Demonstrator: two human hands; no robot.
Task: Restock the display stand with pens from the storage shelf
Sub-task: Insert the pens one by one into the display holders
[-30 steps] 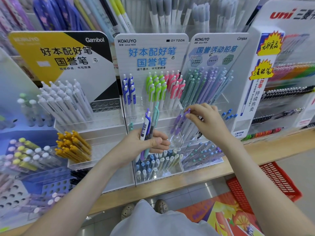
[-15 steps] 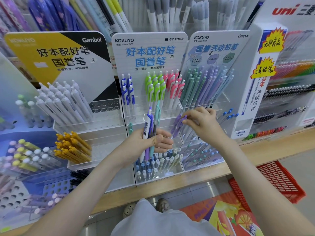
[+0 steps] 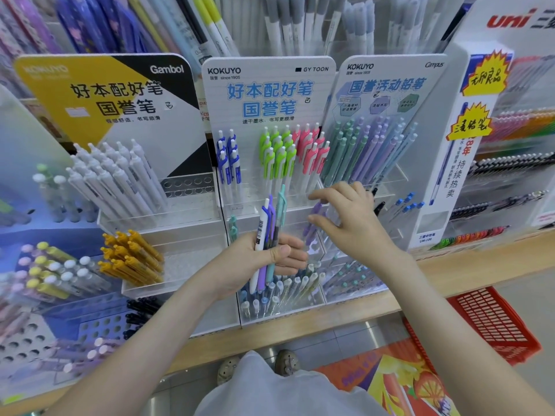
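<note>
The centre display stand (image 3: 270,94) is faced square-on, its clear tiers stepped up and away. Both forearms are reached in from below. The right hand (image 3: 354,217) is the nearer to the thinly stocked middle tier and is held palm down just over it. The left hand (image 3: 255,262) is kept lower and to the left, thumb and fingers wrapped round a bundle of pens (image 3: 267,226) stood almost upright, clips up. The slotted purple pens (image 3: 310,228) are leaned up and back, tops toward the right hand's fingers (image 3: 321,194). Those are spread and loose, thumb and forefinger parted beside the purple tops, nothing gripped. The next pen, it is judged, would be fetched leftward from the bundle.
</note>
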